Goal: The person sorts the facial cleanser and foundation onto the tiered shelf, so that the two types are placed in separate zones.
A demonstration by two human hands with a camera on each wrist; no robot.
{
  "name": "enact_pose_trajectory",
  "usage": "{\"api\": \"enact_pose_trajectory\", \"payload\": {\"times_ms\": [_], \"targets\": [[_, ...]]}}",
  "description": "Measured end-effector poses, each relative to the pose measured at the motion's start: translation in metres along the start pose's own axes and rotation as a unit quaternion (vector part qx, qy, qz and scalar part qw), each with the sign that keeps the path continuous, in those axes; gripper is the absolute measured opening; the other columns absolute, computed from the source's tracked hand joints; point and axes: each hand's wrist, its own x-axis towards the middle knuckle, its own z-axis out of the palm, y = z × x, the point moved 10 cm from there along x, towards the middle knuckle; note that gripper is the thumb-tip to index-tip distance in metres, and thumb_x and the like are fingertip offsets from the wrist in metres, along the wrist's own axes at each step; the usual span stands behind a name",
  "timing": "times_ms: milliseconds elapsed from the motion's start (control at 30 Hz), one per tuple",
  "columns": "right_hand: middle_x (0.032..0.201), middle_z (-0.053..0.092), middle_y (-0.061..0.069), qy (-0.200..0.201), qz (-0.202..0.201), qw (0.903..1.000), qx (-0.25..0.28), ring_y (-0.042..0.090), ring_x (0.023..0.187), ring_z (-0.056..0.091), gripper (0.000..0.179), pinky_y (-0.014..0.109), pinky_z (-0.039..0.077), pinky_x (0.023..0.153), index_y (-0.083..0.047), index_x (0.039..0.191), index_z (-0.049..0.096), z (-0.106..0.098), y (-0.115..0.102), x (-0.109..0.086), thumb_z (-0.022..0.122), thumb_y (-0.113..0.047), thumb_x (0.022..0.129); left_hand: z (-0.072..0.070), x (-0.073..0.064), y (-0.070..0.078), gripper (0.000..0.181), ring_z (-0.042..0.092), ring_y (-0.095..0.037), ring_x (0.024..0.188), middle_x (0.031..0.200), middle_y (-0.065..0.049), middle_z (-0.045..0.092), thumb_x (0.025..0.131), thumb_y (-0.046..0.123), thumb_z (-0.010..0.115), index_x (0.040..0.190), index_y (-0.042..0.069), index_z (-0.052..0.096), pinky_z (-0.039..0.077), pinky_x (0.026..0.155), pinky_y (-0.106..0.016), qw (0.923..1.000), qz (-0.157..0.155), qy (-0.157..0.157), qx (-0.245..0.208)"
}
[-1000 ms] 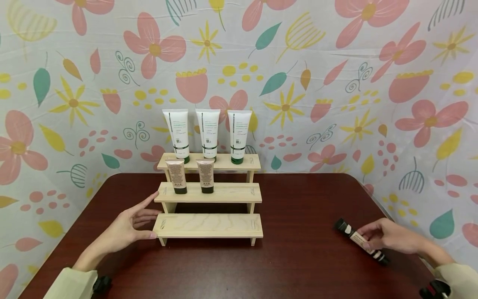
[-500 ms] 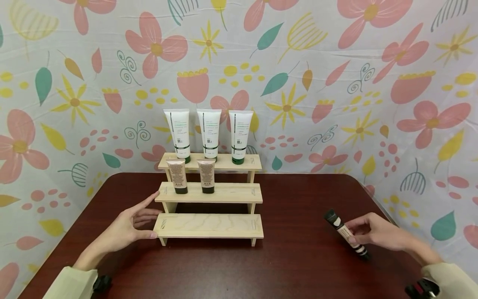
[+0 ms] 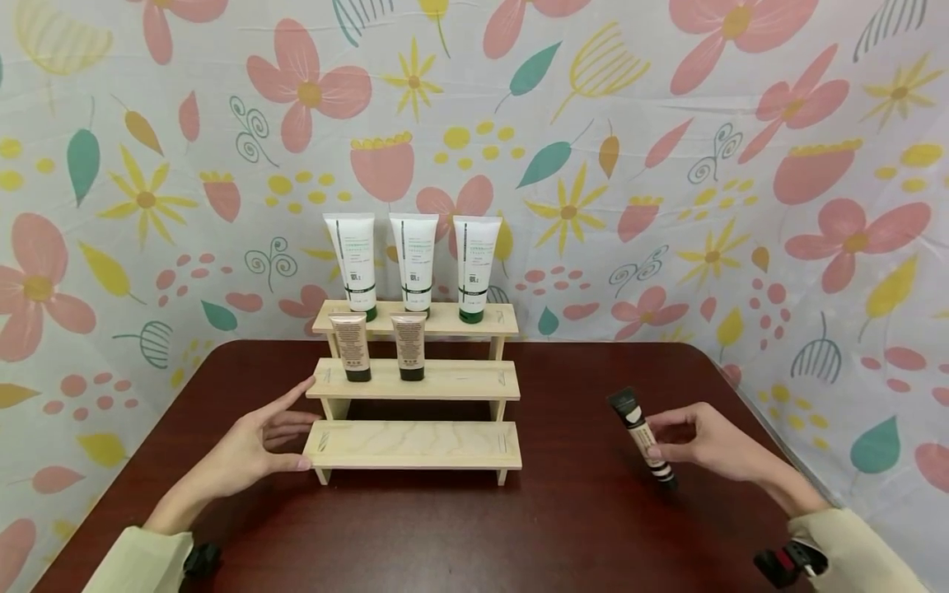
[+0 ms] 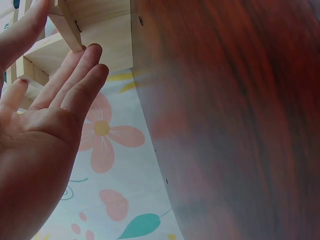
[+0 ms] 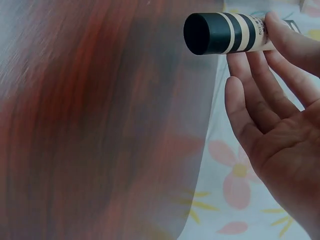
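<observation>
Between thumb and fingers, my right hand [image 3: 708,442] pinches a black and beige squeeze tube [image 3: 640,436], tilted above the table's right half. The right wrist view shows its black cap [image 5: 202,34] and striped end. My left hand [image 3: 248,453] touches the left end of a three-tier wooden display stand [image 3: 415,445], its fingers extended. Its index fingertip is at the middle tier, its thumb at the bottom one. Three white tubes [image 3: 474,263] stand on the top tier. Two small beige tubes [image 3: 410,346] with dark caps stand on the middle tier, towards the left.
The stand sits on a dark red-brown table [image 3: 578,527], left of its middle. Behind the table hangs a flower-patterned cloth [image 3: 630,165], which also runs along both sides. A dark device [image 3: 789,564] is worn on the right wrist.
My right hand has carried the black and beige tube leftward and a little away from me, and the tube has turned more upright. My left hand and the stand keep their places.
</observation>
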Motion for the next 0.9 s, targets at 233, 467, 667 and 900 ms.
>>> {"api": "enact_pose_trajectory", "payload": {"times_ms": [233, 467, 667, 900], "targets": [[0.107, 0.078, 0.01, 0.025, -0.045, 0.9986, 0.006, 0.02, 0.093, 0.075, 0.034, 0.031, 0.062, 0.074, 0.004, 0.128, 0.072, 0.009, -0.021, 0.016, 0.078, -0.007, 0.096, 0.0, 0.0, 0.001, 0.109, 0.067, -0.028, 0.121, 0.131, -0.02, 0.068, 0.081, 0.013, 0.093, 0.169, 0.019, 0.029, 0.055, 0.099, -0.03, 1.0, 0.0, -0.002, 0.002], [0.106, 0.078, 0.007, 0.066, -0.058, 0.9961, -0.005, 0.022, 0.091, 0.075, 0.033, 0.031, 0.062, 0.073, -0.001, 0.126, 0.074, 0.012, -0.04, 0.029, 0.081, -0.009, 0.094, 0.0, 0.001, -0.001, 0.109, 0.066, -0.028, 0.122, 0.131, -0.02, 0.068, 0.081, 0.012, 0.093, 0.169, 0.02, 0.029, 0.054, 0.098, -0.026, 1.0, 0.0, -0.003, -0.005], [0.104, 0.078, 0.003, 0.101, -0.055, 0.9933, -0.017, 0.02, 0.092, 0.074, 0.032, 0.031, 0.062, 0.075, -0.005, 0.124, 0.076, 0.014, -0.051, 0.041, 0.083, -0.012, 0.093, 0.0, 0.001, -0.001, 0.109, 0.066, -0.027, 0.121, 0.131, -0.02, 0.068, 0.081, 0.012, 0.093, 0.169, 0.019, 0.029, 0.054, 0.098, -0.026, 1.0, 0.001, -0.003, -0.006], [0.102, 0.078, 0.007, 0.126, -0.058, 0.9902, 0.01, 0.022, 0.091, 0.075, 0.033, 0.031, 0.062, 0.075, -0.004, 0.122, 0.077, 0.021, -0.066, 0.057, 0.085, -0.011, 0.091, 0.0, -0.001, 0.004, 0.109, 0.067, -0.029, 0.121, 0.131, -0.021, 0.068, 0.081, 0.011, 0.093, 0.169, 0.018, 0.029, 0.056, 0.099, -0.035, 1.0, 0.008, 0.001, -0.001]]}}
